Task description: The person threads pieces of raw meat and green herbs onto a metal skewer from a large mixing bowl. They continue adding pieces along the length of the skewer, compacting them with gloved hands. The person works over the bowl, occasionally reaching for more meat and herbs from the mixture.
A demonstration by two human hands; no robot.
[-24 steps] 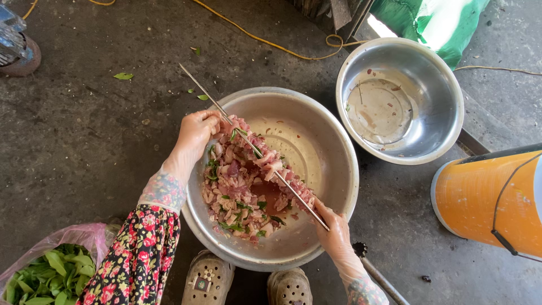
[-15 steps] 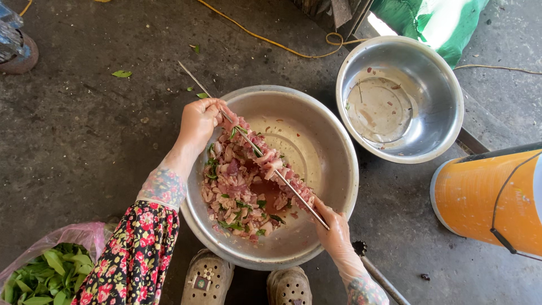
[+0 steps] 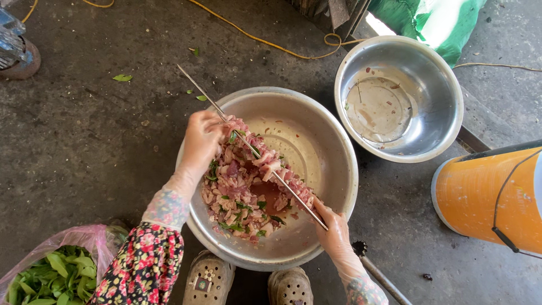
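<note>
The left hand (image 3: 201, 141) is closed around the meat pieces (image 3: 265, 161) threaded on a long metal skewer (image 3: 248, 146), gripping them near the skewer's far end, just over the left rim of a big steel bowl (image 3: 333, 169). The right hand (image 3: 334, 230) is pinched shut on the near end of the same skewer, at the bowl's near right rim. The two hands are well apart, one at each end of the loaded stretch. Both seem to wear thin clear gloves.

The skewer runs slantwise from far left to near right across the bowl, its bare tip sticking out past the left hand over the floor (image 3: 84, 141). Under it, in the left and near part of the bowl, lies a heap of chopped raw meat mixed with green leaf bits (image 3: 234, 206). The bowl stands on the dark concrete floor, right in front of two beige clogs (image 3: 248, 282).

To the far right sits a second, smaller steel bowl (image 3: 440, 113), holding only a wet film and scraps. An orange bucket (image 3: 491, 197) stands at the right edge. At the near left corner a pink plastic bag (image 3: 84, 240) holds green leaves (image 3: 48, 277). A yellow cord (image 3: 265, 42) runs along the far floor, and a few loose leaves (image 3: 122, 78) lie near it.
</note>
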